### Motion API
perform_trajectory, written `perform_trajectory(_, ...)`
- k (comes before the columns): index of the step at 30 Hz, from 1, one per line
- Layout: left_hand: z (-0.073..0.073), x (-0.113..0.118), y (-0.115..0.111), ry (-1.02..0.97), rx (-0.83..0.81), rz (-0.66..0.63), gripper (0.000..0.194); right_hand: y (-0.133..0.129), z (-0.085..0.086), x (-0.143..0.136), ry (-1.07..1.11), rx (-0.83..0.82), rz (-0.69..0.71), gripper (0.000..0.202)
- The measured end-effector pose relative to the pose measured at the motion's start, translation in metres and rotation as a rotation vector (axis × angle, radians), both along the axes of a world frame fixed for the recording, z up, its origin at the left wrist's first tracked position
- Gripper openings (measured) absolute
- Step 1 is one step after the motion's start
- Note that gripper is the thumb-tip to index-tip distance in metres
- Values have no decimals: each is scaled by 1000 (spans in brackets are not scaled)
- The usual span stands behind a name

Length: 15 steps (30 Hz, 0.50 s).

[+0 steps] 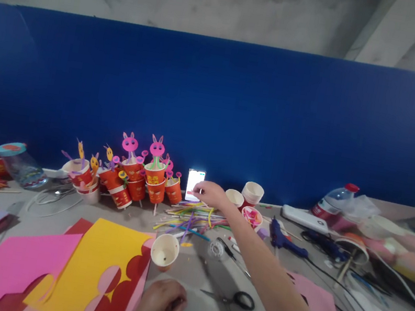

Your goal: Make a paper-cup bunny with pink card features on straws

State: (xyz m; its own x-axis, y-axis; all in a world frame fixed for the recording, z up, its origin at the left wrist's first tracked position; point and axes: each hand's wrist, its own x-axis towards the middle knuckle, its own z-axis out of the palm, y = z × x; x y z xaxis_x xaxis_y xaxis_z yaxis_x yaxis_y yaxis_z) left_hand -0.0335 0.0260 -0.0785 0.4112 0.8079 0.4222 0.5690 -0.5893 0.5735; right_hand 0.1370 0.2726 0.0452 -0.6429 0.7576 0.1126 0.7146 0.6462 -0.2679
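Observation:
My right hand [209,194] is stretched far forward with its fingertips in front of the lit screen of a phone [196,179], which stands upright by the blue partition. Whether the fingertips touch the screen cannot be made out. My left hand [160,308] rests low at the front with fingers curled in; anything inside is hidden. Just beyond it stands a paper cup [164,252], open end up. Black-handled scissors [232,303] lie to its right, blades pointing toward it. On its left are yellow paper [104,249] with round cut-outs, pink paper [26,263] and red paper [120,295].
Red paper cups with pink animal figures [157,150] crowd the back left. Pipe cleaners [196,220] lie below the phone, near a tape roll [216,248]. To the right are a blue glue gun [286,240], its cord, a white power bank [304,218] and a bottle [337,198].

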Motion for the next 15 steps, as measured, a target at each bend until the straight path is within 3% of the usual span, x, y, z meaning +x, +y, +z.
perform_trajectory(3,3,-1,-1,-3,-19,2,13,-15,9,12,150,51,-50,23)
perform_trajectory(7,5,0,-3,-8,-41,1,13,-40,1,34,221,78,-140,31)
perform_trajectory(11,5,4,-5,-6,-48,-20,13,-50,-17,45,107,72,-203,21)
perform_trajectory(15,3,6,-6,3,-43,-26,13,-42,-32,32,-64,92,-212,27)
